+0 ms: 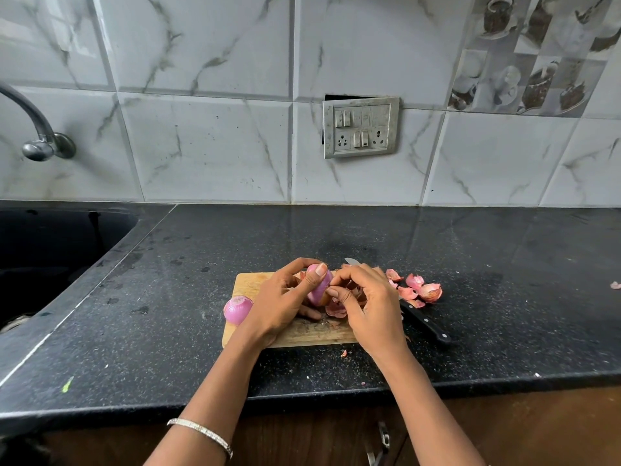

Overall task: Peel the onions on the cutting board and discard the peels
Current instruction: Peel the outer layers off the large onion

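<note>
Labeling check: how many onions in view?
2. One onion is held above the cutting board in the left hand; another sits at the board's left edge. The hands may hide more.

I see two bare forearms coming in from the bottom edge, no sleeves on either. The left forearm carries a thin silver bangle (201, 433) near the wrist, flat band with a faintly textured, sparkly surface. Left hand (285, 301) and right hand (369, 307) show no rings. Fingernails short, unpainted, natural finish.
</note>
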Motion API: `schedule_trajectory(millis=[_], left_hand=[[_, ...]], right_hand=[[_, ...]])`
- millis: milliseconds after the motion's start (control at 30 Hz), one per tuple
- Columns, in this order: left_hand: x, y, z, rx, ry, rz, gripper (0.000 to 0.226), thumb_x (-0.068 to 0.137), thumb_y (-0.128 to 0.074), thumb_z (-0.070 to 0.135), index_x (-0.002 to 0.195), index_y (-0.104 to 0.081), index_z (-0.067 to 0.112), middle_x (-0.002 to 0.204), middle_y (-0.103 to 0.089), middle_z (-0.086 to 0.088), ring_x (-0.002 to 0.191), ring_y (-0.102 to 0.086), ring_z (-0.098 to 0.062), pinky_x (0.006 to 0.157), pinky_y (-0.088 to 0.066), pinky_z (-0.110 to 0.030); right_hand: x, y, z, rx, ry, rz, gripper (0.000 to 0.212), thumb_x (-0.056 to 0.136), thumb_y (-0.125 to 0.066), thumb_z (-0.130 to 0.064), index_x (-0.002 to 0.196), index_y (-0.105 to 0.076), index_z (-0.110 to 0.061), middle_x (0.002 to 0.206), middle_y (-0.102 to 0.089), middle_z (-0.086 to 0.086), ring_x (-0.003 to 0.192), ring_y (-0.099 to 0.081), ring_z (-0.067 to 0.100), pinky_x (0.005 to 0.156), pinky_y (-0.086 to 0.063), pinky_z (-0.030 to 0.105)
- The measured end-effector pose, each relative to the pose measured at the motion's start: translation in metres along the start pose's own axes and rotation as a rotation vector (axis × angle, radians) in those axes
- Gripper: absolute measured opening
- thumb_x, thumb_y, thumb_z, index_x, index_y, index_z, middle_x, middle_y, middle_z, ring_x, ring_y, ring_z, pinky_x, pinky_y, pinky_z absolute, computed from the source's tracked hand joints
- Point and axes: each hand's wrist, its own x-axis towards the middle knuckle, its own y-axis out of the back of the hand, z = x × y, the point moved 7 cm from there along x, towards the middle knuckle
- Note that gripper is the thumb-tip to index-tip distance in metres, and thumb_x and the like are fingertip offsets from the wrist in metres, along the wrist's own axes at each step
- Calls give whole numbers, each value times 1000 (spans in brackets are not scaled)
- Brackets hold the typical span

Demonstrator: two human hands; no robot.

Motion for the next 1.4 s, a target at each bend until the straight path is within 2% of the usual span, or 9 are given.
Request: schedule_trajectory(millis=[167,433,600,700,833,967,1100,1300,1400], left_hand=[[-1,0,1,7,-2,8,39,88,-65,49,114,-71,20,98,-72,-23,76,-73,-26,62,-63,-35],[-1,0,0,43,7,26,41,91,-62,52,115,-71,21,94,-74,-18,74,-74,-29,62,-63,-35],[1,3,2,57,21,61,40,100,-54,49,108,-69,13,85,-74,-14,63,-72,-23,52,-58,-27],[1,3,3,45,35,68,41,101,-52,49,102,-67,11,82,-73,-14,56,-70,-21,47,-55,-23],[4,6,-1,-42,74,81,55,101,-47,57,106,-67,6,84,-74,-19,65,-70,-30,52,-59,-29],[6,6,-4,-84,93,84,61,102,-43,59,110,-66,3,88,-74,-23,64,-64,-33,54,-58,-31],[6,7,-5,-77,91,81,66,101,-40,62,112,-66,3,92,-74,-27,60,-64,-31,52,-58,-31],[5,5,-5,-88,107,44,64,100,-40,62,118,-65,5,95,-73,-28,63,-61,-33,53,-58,-32],[4,2,-6,-80,119,8,61,101,-40,60,119,-65,7,98,-73,-27,72,-63,-36,57,-59,-33]], right_hand=[[-1,-8,4,-12,-8,-77,11,90,-68,-12,84,-65,-20,86,-58,-19,89,-49,0,83,-33,13],[-2,-18,1,-104,30,-133,13,98,-52,-13,87,-49,-19,89,-49,-11,87,-44,14,76,-34,22],[-6,-21,-3,-148,56,-169,20,93,-58,0,88,-48,-17,91,-49,-7,91,-44,17,81,-38,29],[-7,-21,-3,-122,55,-181,22,92,-60,2,89,-50,-17,93,-51,-8,94,-46,17,85,-38,26],[-10,-20,-2,-108,61,-195,13,94,-61,-6,90,-53,-16,94,-53,-8,98,-47,15,96,-36,24],[-8,-12,4,7,-19,-135,13,100,-54,-25,90,-56,-17,94,-58,-7,99,-53,16,89,-41,27],[-7,-6,12,43,-83,-53,9,96,-60,-9,91,-55,-15,92,-60,-4,99,-60,19,83,-47,37],[-6,-1,15,61,-111,-3,30,88,-59,14,90,-68,-14,96,-66,-7,98,-63,5,86,-49,25],[-5,1,16,119,-123,29,28,90,-58,11,90,-69,-16,95,-65,-10,98,-64,10,86,-51,35]])
